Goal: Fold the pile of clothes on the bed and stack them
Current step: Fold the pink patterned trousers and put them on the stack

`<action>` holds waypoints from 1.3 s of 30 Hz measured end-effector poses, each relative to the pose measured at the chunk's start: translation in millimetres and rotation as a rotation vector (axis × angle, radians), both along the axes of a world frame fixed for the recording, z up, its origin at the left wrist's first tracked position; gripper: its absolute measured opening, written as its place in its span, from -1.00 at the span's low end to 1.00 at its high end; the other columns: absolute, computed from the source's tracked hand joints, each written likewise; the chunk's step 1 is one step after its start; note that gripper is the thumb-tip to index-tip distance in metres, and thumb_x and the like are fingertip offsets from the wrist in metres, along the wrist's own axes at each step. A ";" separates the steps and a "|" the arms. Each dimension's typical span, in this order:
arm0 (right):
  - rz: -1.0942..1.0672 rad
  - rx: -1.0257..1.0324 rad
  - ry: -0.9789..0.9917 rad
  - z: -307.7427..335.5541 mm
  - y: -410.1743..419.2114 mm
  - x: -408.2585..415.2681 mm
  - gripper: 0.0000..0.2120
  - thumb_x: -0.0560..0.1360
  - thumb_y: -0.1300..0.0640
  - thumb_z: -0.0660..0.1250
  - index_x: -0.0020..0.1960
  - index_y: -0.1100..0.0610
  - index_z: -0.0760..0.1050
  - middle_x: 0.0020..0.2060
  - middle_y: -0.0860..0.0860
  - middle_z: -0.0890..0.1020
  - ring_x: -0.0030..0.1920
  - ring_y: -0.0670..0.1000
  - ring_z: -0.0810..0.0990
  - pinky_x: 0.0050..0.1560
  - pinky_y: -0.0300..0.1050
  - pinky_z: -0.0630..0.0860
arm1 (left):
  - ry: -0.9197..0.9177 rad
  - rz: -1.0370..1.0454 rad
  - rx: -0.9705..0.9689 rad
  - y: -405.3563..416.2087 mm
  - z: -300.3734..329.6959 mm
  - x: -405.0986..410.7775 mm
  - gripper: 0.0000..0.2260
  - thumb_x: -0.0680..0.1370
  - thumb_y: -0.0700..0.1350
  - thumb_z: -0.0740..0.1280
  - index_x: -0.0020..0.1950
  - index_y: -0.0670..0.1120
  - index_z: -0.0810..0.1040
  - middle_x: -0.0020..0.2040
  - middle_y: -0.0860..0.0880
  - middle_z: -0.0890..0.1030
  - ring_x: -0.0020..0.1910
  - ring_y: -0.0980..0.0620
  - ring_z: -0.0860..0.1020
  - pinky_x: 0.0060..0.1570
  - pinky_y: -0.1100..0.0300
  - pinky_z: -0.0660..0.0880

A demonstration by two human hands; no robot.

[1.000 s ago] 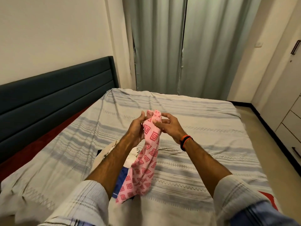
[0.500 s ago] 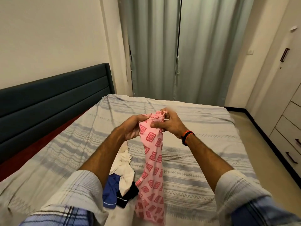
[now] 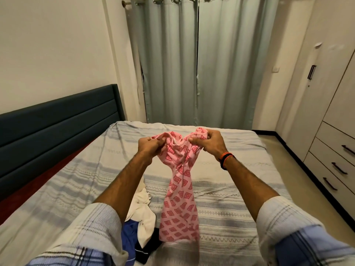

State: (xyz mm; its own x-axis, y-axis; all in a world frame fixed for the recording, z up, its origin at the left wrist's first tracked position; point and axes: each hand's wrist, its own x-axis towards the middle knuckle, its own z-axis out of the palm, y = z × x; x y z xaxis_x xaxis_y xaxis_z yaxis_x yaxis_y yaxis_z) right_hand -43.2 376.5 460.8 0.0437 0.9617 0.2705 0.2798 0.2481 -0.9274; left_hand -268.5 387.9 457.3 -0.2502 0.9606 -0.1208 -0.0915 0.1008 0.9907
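Fingers [image 3: 153, 143] of L & R hands [image 3: 209, 144] pinching pink garment [image 3: 178, 198] top, hanging above bed [image 3: 240, 189].

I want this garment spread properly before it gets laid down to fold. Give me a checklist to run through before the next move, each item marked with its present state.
1. Left hand grips the top edge of the pink patterned garment: ok.
2. Right hand grips the other side of the top edge: ok.
3. Garment opened out flat between the hands: not ok, it hangs bunched and twisted below them.
4. Bare striped bedsheet ahead to lay it on: ok.
5. Lower hem free of the white garment and blue garment in the pile: cannot tell.
6. Garment right side out: cannot tell.
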 end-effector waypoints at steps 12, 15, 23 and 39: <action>-0.300 0.100 -0.044 29.8 -0.6 0.9 -0.65 0.25 -0.07 0.64 -0.34 0.11 0.53 -0.27 -0.05 0.64 -0.31 -0.07 0.61 -0.44 -0.39 0.46 | 0.389 0.158 0.149 12.3 19.4 -25.1 -0.66 0.49 0.13 0.43 0.06 -0.12 0.63 -0.09 -0.07 0.69 -0.12 -0.08 0.67 -0.04 -0.06 0.65; -0.320 0.109 -0.044 40.3 0.6 7.3 -0.57 0.23 -0.10 0.64 -0.31 0.20 0.53 -0.39 -0.10 0.63 -0.41 -0.13 0.58 -0.44 -0.31 0.50 | 0.582 0.228 0.192 8.1 34.0 -26.5 -0.68 0.52 0.13 0.40 0.08 -0.10 0.58 -0.07 -0.04 0.67 -0.11 -0.05 0.64 -0.03 0.01 0.63; -0.339 0.170 -0.068 60.8 -2.8 11.8 -0.65 0.26 -0.11 0.62 -0.21 0.03 0.51 -0.33 -0.06 0.66 -0.33 -0.09 0.65 -0.37 -0.23 0.53 | 0.697 0.200 0.268 16.8 53.6 -39.6 -0.70 0.49 0.19 0.39 0.04 0.01 0.51 -0.03 -0.04 0.62 -0.01 -0.11 0.60 0.08 -0.13 0.56; -0.107 -0.037 0.025 47.8 2.7 47.9 -0.55 0.20 0.02 0.66 -0.10 0.30 0.62 -0.25 0.15 0.72 -0.25 0.11 0.70 -0.10 0.12 0.66 | 0.414 -0.282 0.264 -11.2 54.2 -50.2 -0.70 0.45 0.02 0.51 0.04 -0.15 0.64 -0.14 -0.11 0.72 -0.21 -0.11 0.71 -0.21 0.04 0.66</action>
State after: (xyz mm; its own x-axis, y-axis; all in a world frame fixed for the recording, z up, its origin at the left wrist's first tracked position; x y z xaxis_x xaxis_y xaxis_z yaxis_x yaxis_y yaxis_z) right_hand 4.7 379.2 508.6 0.1527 0.9605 0.2325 0.2793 0.1837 -0.9424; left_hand -318.7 376.6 511.5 0.0455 0.9815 0.1862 0.3044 -0.1912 0.9332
